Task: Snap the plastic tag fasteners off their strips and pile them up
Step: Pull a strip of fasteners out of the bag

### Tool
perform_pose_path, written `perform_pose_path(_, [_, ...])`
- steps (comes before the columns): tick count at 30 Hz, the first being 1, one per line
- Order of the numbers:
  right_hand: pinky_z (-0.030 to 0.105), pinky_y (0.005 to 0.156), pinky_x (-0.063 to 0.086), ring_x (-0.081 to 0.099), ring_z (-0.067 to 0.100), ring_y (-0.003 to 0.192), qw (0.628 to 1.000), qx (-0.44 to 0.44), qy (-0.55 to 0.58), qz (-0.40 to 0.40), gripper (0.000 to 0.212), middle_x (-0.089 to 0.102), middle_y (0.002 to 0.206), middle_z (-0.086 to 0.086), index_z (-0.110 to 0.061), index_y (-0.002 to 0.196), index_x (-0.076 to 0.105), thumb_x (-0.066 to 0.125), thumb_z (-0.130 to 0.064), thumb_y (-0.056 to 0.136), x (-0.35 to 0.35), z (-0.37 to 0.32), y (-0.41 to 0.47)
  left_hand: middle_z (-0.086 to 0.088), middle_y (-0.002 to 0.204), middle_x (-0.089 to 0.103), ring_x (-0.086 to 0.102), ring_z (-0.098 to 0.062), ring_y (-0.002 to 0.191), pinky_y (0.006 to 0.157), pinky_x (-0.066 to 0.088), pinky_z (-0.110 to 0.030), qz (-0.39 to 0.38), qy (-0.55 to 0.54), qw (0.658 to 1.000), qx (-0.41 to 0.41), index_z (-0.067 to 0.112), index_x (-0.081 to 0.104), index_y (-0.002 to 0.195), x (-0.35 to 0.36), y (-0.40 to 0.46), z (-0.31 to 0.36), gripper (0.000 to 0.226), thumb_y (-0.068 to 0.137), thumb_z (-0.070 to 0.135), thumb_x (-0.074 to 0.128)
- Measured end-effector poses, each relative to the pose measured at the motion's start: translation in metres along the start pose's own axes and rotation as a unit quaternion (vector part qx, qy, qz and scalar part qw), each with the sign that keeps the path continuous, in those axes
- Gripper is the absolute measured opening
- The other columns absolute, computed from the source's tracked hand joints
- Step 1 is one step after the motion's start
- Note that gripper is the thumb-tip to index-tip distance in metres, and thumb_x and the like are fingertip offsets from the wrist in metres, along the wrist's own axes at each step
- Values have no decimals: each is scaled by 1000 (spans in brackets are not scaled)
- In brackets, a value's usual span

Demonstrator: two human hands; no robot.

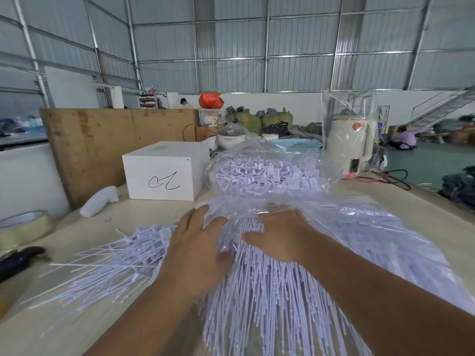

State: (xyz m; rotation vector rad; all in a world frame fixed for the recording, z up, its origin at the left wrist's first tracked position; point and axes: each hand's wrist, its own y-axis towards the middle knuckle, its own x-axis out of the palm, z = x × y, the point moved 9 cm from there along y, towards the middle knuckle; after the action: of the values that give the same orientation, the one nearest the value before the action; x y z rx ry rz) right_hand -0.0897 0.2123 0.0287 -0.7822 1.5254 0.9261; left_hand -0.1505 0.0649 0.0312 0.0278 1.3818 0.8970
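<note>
A thick bundle of white tag fastener strips (259, 299) fans toward me from the mouth of a clear plastic bag (359, 227). My left hand (195, 247) lies on the bag's left edge, fingers curled into the plastic. My right hand (280, 235) lies on top of the bundle where it enters the bag, thumb pointing left, fingers spread over the plastic. A loose pile of separated fasteners (115, 258) lies to the left on the table (97, 327). A second clear bag full of fasteners (267, 173) sits behind.
A white box (164, 170) with a scribble stands at the back left, before a wooden board (102, 145). A tape roll (23, 227) and dark-handled tool (18, 260) lie at left. A beige kettle (349, 142) and cables stand at the back right. People work in the distance.
</note>
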Motion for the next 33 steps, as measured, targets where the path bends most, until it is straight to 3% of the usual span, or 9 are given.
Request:
perform_pose_path(5, [34,100,39,48,23,121,998,26,44,32,73,49,131,1,-32,132,54,52,-75,74,-13,2,7,16,156,9,8,-11,143,112,19,-36,-105,-120,987,-19,45,14,147,25,-5,1,73,88,37,55])
perform_pose_path(8, [36,95,48,55,21,109,997,24,69,38,60,54,115,2,-17,118,58,63,-60,77,-23,3,13,23,157,-4,-3,-10,146,115,15,-41,-142,-141,979,-33,53,-1,145,32,-8,2,83,86,44,57])
perform_pose_path(14, [8,38,35,52,3,62,981,-46,184,27,21,53,84,-8,-25,91,48,67,-20,86,-43,-4,1,24,157,-8,2,-14,147,117,18,-48,-107,-179,977,-33,56,-4,142,23,-6,6,83,89,42,57])
perform_pose_path(16, [11,43,39,52,3,61,981,-82,174,22,22,56,83,-6,-31,81,48,66,-21,88,-57,-9,-12,27,155,1,12,-10,145,115,23,-43,-72,-224,972,-21,58,3,141,15,-4,10,73,93,38,53])
perform_pose_path(19, [22,59,41,55,8,74,988,-125,81,-37,12,56,89,-7,-29,88,51,59,-36,93,-61,-16,-35,30,151,11,17,-2,140,107,21,-29,-31,-264,964,-12,57,10,142,4,-2,13,61,97,32,43])
perform_pose_path(22, [29,60,42,52,9,63,979,-155,103,-77,16,55,76,-7,-26,90,53,51,-40,98,-58,-18,-64,25,154,10,13,-4,142,113,16,-30,-41,-247,968,-30,50,11,147,5,-1,9,59,98,34,38])
perform_pose_path(28, [32,56,43,53,15,58,954,-206,184,119,28,55,67,2,-26,85,56,46,-50,96,-104,0,-122,12,149,29,29,-12,139,116,26,-40,-7,-245,968,-52,35,42,141,-1,0,3,47,96,24,52])
perform_pose_path(31, [20,57,44,57,10,65,925,-207,213,235,29,59,73,-3,-26,89,61,48,-52,90,-132,12,-148,4,138,41,41,-18,131,112,33,-42,45,-274,959,-49,30,63,115,-12,2,5,28,91,15,64])
perform_pose_path(33, [18,61,45,59,8,72,918,-206,234,245,21,62,77,-7,-31,91,64,52,-48,91,-133,12,-154,6,126,49,46,-17,125,108,37,-39,103,-315,943,-12,35,68,100,-28,-3,15,18,91,19,64])
